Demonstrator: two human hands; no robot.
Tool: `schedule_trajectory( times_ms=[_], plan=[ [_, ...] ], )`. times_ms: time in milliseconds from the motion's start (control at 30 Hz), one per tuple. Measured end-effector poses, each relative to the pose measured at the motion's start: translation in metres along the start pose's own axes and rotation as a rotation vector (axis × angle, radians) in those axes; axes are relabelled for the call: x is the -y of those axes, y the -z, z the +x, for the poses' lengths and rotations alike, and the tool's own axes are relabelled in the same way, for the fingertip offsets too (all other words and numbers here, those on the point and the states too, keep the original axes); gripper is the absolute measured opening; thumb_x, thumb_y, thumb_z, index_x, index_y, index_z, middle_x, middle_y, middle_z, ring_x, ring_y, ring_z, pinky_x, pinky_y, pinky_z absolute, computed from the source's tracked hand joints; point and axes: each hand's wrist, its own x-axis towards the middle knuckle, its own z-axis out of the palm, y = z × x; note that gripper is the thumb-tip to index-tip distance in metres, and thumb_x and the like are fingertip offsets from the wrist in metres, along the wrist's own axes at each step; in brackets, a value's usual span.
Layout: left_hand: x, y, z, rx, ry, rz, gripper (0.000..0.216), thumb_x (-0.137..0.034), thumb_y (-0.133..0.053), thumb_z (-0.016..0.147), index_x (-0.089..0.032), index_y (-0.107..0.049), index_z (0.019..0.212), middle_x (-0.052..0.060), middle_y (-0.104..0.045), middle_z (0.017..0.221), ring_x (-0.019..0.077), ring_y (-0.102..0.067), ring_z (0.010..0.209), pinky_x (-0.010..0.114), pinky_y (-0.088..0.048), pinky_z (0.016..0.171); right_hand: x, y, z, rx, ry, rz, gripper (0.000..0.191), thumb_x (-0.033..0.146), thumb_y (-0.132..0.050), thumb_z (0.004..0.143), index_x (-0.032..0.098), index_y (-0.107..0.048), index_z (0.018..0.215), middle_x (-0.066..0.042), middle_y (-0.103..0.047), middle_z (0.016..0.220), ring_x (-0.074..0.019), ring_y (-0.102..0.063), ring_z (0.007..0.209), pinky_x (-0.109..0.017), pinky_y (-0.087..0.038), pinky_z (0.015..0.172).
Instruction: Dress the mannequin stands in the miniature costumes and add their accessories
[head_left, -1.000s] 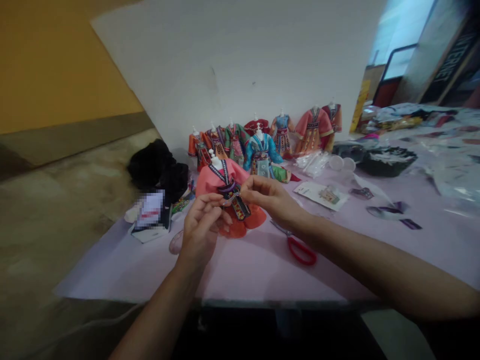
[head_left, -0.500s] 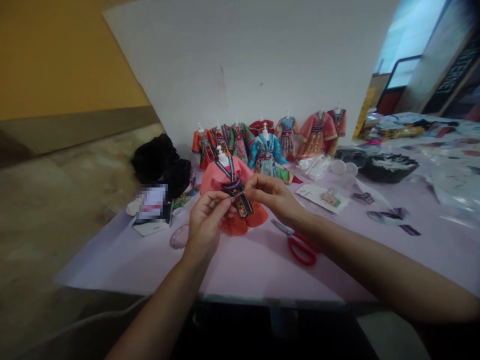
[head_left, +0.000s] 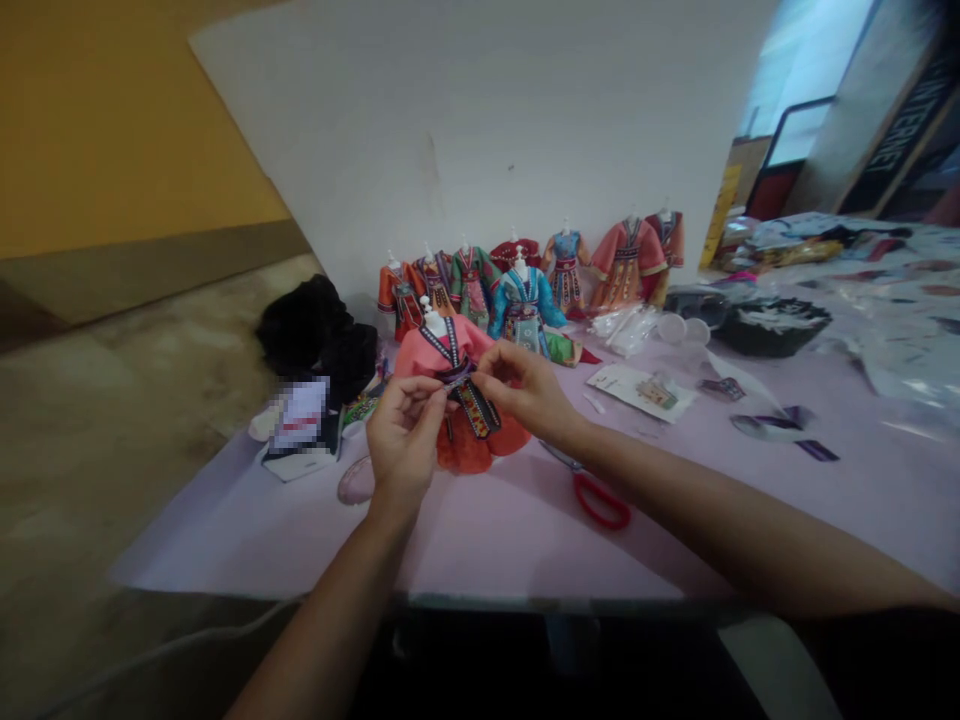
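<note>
Black cloth (head_left: pixel 315 335) lies bunched at the far left, behind the edge of the lilac-covered bench (head_left: pixel 225 540), with a pixelated packet (head_left: pixel 301 420) just in front of it and a pale round lid (head_left: pixel 355 482) nearer the bench edge. Next comes the left hand (head_left: pixel 401 440), its fingers (head_left: pixel 424 395) pinched together on the dark patterned sash (head_left: pixel 454 372) of a coral doll dress (head_left: pixel 469 450). That dress stands upright on a small white stand (head_left: pixel 433 325), near the middle of the bench and in front of the other dresses. The right hand (head_left: pixel 521 392) meets the sash from the other side, its fingers (head_left: pixel 487 365) also pinching at it, so the two hands nearly touch. Red-handled scissors (head_left: pixel 596 502) lie below the right wrist. Behind, a row of doll dresses (head_left: pixel 525 295) stands along the white wall (head_left: pixel 450 130). Farther right are a printed card (head_left: pixel 637 392), two clear plastic cups (head_left: pixel 682 329), a black tray (head_left: pixel 769 328) and crumpled plastic sheets (head_left: pixel 892 335).
</note>
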Motion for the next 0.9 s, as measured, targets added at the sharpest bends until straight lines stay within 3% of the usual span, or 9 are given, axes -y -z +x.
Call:
schedule_trajectory(
  times_ms=[267,533,900],
  plan=[
    [0.008,0.001,0.008,-0.038,-0.166,0.221,0.009,-0.022,-0.073,0.080,-0.018,-0.068,0.087,0.000,-0.070,0.081,0.0123,-0.066,0.075,0.023,-0.052,0.071,-0.003,-0.002,0.005,-0.104,0.165,-0.208,0.012,0.018,-0.063,0.086,0.021,-0.058,0.076,-0.001,-0.061,0.081,-0.0176,-0.055,0.084,-0.032,-0.044,0.077],
    [0.011,0.002,0.012,-0.068,-0.210,0.347,0.007,-0.023,-0.072,0.081,-0.020,-0.069,0.086,0.000,-0.070,0.083,0.0140,-0.064,0.080,0.027,-0.049,0.078,-0.009,-0.004,0.010,-0.063,0.106,-0.104,0.010,0.024,-0.062,0.086,0.022,-0.057,0.078,-0.002,-0.062,0.083,-0.0176,-0.059,0.085,-0.031,-0.049,0.078],
    [0.018,0.001,0.016,-0.072,-0.209,0.272,0.008,-0.023,-0.073,0.082,-0.020,-0.067,0.087,0.000,-0.068,0.087,0.0142,-0.066,0.084,0.027,-0.052,0.084,-0.013,-0.006,0.016,-0.031,0.026,-0.041,0.012,0.028,-0.062,0.087,0.021,-0.057,0.078,0.000,-0.062,0.080,-0.0146,-0.058,0.076,-0.030,-0.049,0.076]
  ],
)
